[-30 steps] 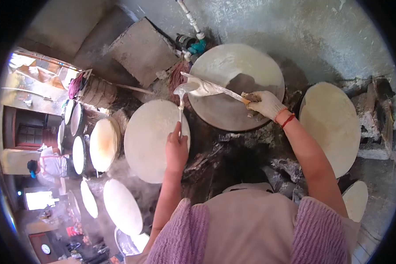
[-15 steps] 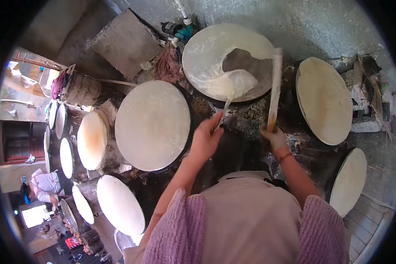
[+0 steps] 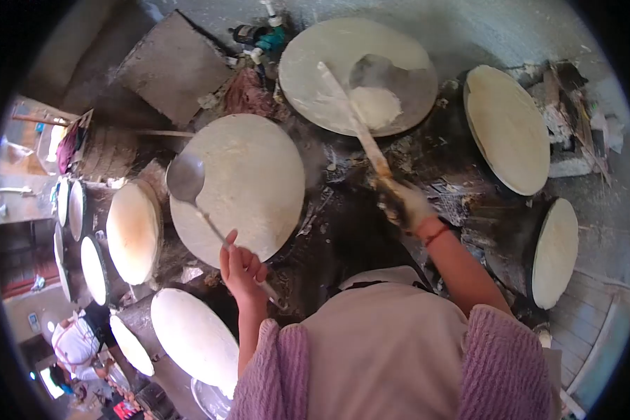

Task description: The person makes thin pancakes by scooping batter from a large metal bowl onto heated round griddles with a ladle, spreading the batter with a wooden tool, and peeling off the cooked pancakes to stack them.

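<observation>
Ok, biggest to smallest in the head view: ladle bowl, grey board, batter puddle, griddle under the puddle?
1. Griddle
2. Grey board
3. Ladle bowl and batter puddle: too alike to rank

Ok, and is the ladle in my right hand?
No, your left hand holds the ladle, while your right hand grips the long flat stick.

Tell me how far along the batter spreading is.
Looks done: the round batter sheet beneath the ladle, coated edge to edge. In hand: left hand holds the ladle, right hand a wooden spreader over the far griddle. Apparently left: that griddle's batter pool and the dark patch beside it.
</observation>
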Motion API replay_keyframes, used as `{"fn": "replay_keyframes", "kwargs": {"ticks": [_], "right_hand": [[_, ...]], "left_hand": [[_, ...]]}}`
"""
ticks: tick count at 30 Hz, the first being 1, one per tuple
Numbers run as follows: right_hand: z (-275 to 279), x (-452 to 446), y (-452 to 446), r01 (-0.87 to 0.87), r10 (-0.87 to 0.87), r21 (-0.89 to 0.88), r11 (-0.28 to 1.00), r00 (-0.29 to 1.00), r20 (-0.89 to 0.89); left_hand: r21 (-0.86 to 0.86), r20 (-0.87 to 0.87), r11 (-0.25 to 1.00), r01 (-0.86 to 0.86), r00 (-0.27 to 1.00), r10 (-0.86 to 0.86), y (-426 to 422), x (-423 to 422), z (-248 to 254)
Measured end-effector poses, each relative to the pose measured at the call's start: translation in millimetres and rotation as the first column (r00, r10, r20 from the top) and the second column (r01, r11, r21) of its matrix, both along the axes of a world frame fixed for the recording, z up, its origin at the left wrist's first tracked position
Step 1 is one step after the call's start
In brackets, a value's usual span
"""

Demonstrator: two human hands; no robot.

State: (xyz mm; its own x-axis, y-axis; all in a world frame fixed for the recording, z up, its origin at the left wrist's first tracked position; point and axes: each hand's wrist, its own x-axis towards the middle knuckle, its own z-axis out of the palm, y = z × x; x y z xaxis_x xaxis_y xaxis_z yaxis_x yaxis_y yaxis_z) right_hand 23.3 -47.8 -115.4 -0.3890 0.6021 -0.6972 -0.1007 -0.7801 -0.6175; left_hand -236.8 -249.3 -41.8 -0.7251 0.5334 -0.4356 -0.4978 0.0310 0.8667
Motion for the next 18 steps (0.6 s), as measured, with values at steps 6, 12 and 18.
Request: {"fn": "replay_keyframes", "kwargs": {"ticks": [6,12,18], "right_hand": [[-15,114,72,-0.053,0.049,0.022,0.998,0.989,0.138],[-15,107,131,-0.167,-0.023,0.405,0.899,0.905,0.424],[-8,121,54,-0.622,-0.120,0.560,0.548,0.604,0.788]], "left_hand": [[0.013,0.018,1.000,-0.016,1.000,0.015,-17,8,-3],[0.060,-0.034,0.998,0.026,0.999,-0.023,9,44,19],[0.003,-0.066,1.000,-0.015,0.998,0.015,24,71,28]]}}
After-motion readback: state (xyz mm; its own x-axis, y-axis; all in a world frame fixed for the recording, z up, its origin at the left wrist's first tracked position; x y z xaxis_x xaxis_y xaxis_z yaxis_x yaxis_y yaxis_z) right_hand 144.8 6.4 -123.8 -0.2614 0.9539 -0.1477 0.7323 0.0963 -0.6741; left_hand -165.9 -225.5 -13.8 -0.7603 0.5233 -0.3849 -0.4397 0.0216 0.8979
